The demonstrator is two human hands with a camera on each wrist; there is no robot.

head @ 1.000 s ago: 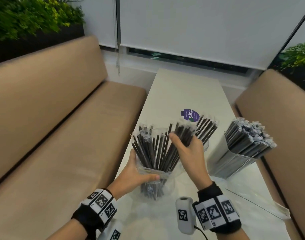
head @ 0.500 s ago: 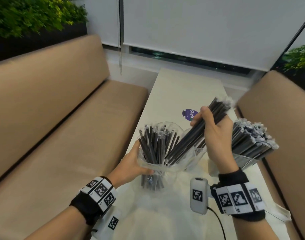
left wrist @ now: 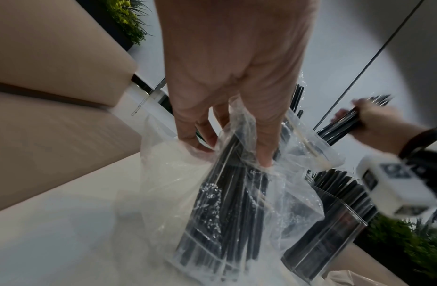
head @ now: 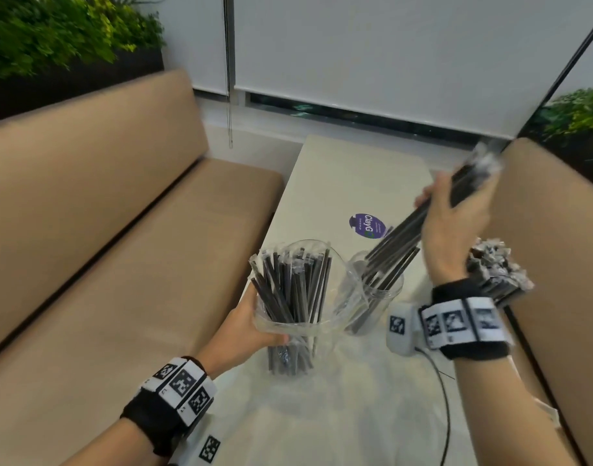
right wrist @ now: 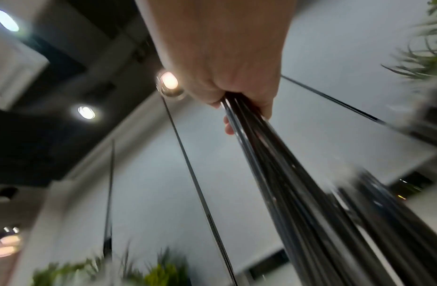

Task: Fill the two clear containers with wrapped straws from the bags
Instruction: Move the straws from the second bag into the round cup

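While my left hand point(head: 244, 327) is gripping the open bag point(head: 298, 297) of wrapped black straws, thumb across the front of the plastic and fingers curled round behind, I am keeping the bag upright on the table point(head: 355, 415). In the left wrist view my fingers point(left wrist: 263, 147) are pressing into the crumpled plastic point(left wrist: 178, 189) against the straws inside.

My right hand point(head: 453, 227) is closing round a bundle of straws point(head: 406, 230), held tilted, its upper end blurred and pointing up to the right, away from the bag. Its lower end is reaching into or just over the mouth of the round container point(head: 375, 297) standing just right of the bag; I cannot tell which. In the right wrist view the bundle point(right wrist: 285, 174) is running out from under my curled fingers point(right wrist: 228, 127).

Further right of the bag, partly hidden behind my right wrist, the second container point(left wrist: 330, 236) is standing packed with straws point(head: 497, 267), their wrapper ends sticking up. Beyond the bag, a purple sticker point(head: 367, 225) is lying on the table. A tan bench point(head: 120, 247) is running along the bag's left side.
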